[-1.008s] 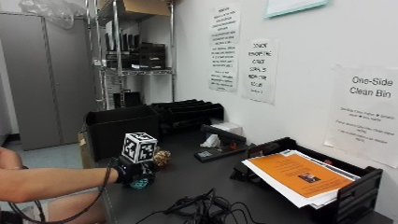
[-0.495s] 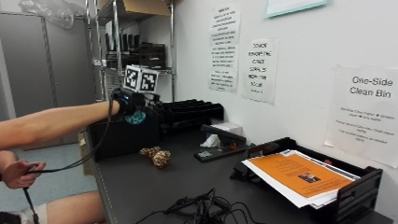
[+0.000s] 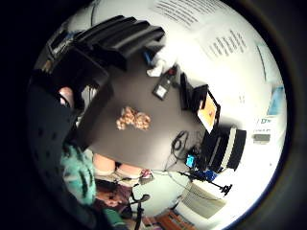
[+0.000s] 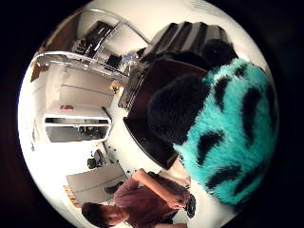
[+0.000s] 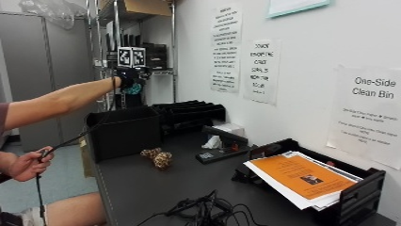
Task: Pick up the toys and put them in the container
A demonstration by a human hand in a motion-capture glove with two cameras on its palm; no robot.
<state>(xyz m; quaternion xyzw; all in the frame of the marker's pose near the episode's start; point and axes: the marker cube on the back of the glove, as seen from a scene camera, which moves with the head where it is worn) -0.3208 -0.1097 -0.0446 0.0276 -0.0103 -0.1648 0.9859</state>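
On the near part of the dark surface [image 5: 156, 188] a tangle of black cables [image 5: 200, 209] lies at about 6 o'clock, and at 4 o'clock a paper tray [image 5: 351, 197] holds orange and white sheets. A little farther, near the middle, a brown spotted toy [image 5: 156, 157] waits alone on the surface, just in front of the black container [image 5: 122, 132]. I judge it is the next one to take. Farther on, above the container at about 11 o'clock, the gloved right hand [image 5: 130, 77] is raised high with its fingers curled around a teal and black furry toy [image 4: 223, 137], probably so it can drop straight into the open top. A stapler [image 5: 216, 154] and stacked black trays [image 5: 188, 113] stand behind at 1 o'clock, well apart from the path, so nothing seems to block it.
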